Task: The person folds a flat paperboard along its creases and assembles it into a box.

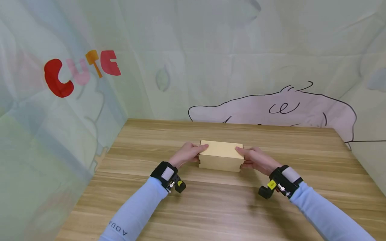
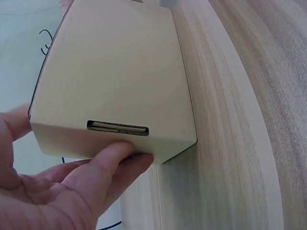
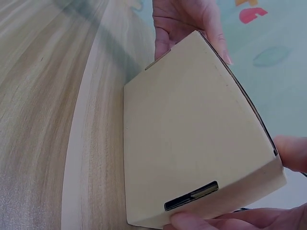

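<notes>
A small pale-brown cardboard box [image 1: 221, 149], closed on top, sits on the wooden table [image 1: 193, 214] with its long side facing me. My left hand [image 1: 187, 154] grips its left end, thumb over the top edge and fingers against the end panel. At the opposite end my right hand [image 1: 257, 158] holds it the same way. Seen from the left wrist, a narrow slot shows at the edge of the box [image 2: 115, 72], just above the fingers [image 2: 112, 155]. A matching slot appears near the fingertips in the right wrist view of the box [image 3: 192, 129].
Behind the table hangs a pale printed cloth [image 1: 235, 67] with a line-drawn animal. Another cloth wall [image 1: 39, 134] with the coloured word CUTE borders the left side. Both wrists carry black camera straps [image 1: 165, 174] over light blue sleeves [image 1: 135, 207].
</notes>
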`<control>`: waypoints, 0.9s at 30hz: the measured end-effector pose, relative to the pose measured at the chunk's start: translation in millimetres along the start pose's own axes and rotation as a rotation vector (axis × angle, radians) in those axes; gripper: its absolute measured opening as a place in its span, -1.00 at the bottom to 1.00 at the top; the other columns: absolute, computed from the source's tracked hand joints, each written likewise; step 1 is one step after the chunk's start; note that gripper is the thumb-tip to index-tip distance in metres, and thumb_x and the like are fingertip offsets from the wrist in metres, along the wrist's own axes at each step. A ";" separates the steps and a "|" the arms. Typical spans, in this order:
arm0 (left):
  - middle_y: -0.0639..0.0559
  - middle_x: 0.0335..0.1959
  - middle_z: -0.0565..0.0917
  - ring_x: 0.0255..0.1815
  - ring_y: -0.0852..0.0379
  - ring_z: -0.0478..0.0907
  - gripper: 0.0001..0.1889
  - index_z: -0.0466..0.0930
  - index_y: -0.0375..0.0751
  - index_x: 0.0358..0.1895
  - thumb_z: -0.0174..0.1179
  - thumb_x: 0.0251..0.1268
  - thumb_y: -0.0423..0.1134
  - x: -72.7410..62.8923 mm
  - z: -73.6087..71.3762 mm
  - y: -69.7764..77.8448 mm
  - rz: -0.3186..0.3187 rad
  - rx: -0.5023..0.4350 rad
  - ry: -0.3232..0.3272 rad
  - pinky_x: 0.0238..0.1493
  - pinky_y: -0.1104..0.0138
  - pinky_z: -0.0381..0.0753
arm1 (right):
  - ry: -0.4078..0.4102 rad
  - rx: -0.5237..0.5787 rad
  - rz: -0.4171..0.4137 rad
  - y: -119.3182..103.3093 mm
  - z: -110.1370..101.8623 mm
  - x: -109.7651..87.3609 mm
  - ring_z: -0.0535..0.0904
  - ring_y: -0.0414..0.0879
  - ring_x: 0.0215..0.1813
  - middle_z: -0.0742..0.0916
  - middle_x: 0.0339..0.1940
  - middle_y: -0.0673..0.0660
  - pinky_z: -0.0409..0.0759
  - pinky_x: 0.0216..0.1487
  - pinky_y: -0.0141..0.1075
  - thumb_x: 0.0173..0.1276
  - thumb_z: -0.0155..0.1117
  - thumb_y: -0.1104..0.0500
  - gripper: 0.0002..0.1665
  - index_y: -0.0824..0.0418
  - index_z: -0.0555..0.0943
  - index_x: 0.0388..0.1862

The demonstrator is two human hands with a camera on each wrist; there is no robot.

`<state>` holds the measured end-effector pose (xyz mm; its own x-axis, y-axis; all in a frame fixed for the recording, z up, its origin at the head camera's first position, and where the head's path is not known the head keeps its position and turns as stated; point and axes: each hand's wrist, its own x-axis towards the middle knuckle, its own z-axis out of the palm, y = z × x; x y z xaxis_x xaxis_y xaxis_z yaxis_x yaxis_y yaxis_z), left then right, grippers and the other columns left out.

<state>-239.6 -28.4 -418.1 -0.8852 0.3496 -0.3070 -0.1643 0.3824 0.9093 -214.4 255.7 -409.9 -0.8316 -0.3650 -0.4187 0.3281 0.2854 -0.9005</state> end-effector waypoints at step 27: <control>-0.24 0.08 0.74 0.11 -0.08 0.71 -0.46 0.61 -0.36 0.19 0.46 0.17 -0.18 -12.5 -3.0 -1.8 0.271 0.204 0.122 0.15 0.21 0.69 | 0.198 -0.228 -0.287 11.6 14.1 -5.5 0.52 0.25 0.38 0.45 0.47 0.44 0.58 0.18 -0.46 0.44 0.29 0.22 -0.16 0.44 0.14 0.56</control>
<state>-229.6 -36.0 -415.1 -0.9320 0.3621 -0.0157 0.1629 0.4573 0.8742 -199.7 248.6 -419.6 -0.9524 -0.2870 -0.1032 -0.0190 0.3935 -0.9191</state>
